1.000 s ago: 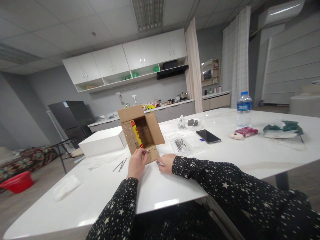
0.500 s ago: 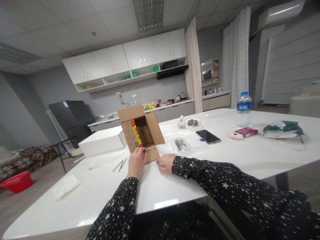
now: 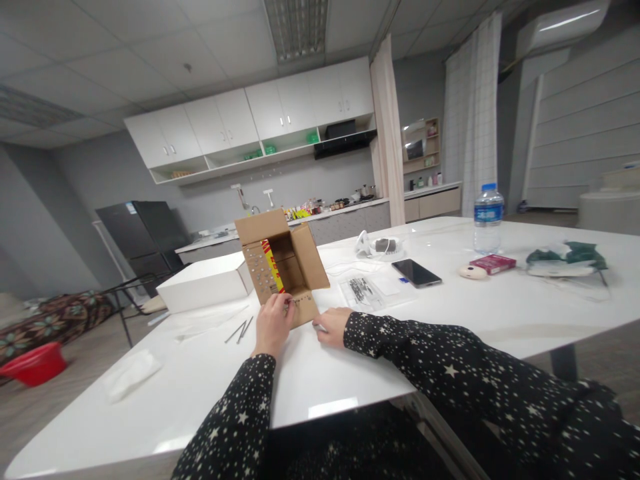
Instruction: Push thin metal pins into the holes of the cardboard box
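Note:
An opened cardboard box stands tilted on the white table, flaps spread, a red and yellow printed strip along one flap. Many small shiny bits dot its left flap. My left hand is closed at the box's near flap, fingertips pinched over its left part; what they hold is too small to make out. Small dark marks or pieces lie on that flap beside them. By the flap's right corner, my right hand rests on the table, fingers curled round a small pale item I cannot identify.
Left of the box are thin metal rods, a white box and a crumpled tissue. To the right lie a clear plastic bag, a phone, a maroon packet and a water bottle.
My left fingertips have shifted very slightly on the near flap, and more of the small dark marks show beside them. My right hand stays where it was.

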`<state>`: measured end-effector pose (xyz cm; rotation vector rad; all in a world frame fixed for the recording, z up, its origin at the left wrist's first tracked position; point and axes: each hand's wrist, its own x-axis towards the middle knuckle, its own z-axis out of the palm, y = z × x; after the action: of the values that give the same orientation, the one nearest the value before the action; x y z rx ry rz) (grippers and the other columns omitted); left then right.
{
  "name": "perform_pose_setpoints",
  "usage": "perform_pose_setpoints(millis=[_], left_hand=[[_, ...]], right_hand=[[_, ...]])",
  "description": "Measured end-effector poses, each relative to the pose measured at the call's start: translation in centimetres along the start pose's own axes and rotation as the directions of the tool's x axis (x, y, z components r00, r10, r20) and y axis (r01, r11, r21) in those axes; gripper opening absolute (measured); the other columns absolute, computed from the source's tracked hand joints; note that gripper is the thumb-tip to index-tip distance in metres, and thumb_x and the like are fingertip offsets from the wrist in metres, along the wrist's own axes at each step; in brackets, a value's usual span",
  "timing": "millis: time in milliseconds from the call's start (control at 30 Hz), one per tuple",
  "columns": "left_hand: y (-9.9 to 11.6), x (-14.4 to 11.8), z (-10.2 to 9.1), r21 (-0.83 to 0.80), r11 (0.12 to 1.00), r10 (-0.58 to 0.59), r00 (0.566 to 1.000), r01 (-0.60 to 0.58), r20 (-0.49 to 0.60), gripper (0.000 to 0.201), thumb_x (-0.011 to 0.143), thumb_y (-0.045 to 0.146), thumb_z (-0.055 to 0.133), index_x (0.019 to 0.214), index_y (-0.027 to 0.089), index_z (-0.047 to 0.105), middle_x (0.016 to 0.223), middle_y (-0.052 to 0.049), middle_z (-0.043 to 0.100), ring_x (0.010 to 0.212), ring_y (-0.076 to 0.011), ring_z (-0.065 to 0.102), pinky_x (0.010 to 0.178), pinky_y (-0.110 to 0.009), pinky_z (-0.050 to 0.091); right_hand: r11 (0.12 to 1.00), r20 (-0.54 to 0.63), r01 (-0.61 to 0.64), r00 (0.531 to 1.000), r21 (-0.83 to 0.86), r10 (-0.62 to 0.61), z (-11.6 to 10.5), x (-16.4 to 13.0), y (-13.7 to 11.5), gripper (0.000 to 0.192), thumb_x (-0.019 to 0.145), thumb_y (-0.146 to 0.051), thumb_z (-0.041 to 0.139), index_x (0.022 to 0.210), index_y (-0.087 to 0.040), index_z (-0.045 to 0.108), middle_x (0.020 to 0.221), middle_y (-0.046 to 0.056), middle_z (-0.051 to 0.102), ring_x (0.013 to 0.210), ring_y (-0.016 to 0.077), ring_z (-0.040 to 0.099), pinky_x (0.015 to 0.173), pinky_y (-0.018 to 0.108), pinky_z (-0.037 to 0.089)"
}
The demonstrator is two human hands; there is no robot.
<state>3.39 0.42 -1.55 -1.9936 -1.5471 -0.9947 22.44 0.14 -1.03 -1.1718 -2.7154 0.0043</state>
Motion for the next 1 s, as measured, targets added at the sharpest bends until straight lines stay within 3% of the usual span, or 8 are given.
perform_pose_setpoints(millis=[600, 1000], left_hand=[[1.0, 1.1, 0.8, 0.167, 0.983, 0.078, 0.997, -0.078, 0.006, 0.016, 0.086, 0.024, 0.044, 0.097, 0.022, 0.056, 0.096, -0.004, 0.064, 0.09, -0.0187, 0.058, 0.079, -0.031, 0.04], [1.0, 0.9, 1.4, 0.201, 0.98, -0.006, 1.0, 0.001, 0.025, 0.015, 0.087, 0.027, 0.041, 0.095, 0.021, 0.053, 0.088, -0.003, 0.065, 0.085, -0.0192, 0.059, 0.078, -0.031, 0.039]], right_hand=[[1.0, -0.021, 0.0, 1.0, 0.02, 0.001, 0.2, 0.0, 0.1, 0.036, 0.076, -0.034, 0.043, 0.103, -0.022, 0.066, 0.097, 0.012, 0.068, 0.087, 0.0274, 0.064, 0.068, 0.034, 0.047], [1.0, -0.008, 0.002, 1.0, 0.017, -0.002, 0.0, 0.1, 0.1, 0.036, 0.076, -0.033, 0.042, 0.101, -0.022, 0.065, 0.095, 0.012, 0.068, 0.084, 0.027, 0.064, 0.067, 0.034, 0.047]])
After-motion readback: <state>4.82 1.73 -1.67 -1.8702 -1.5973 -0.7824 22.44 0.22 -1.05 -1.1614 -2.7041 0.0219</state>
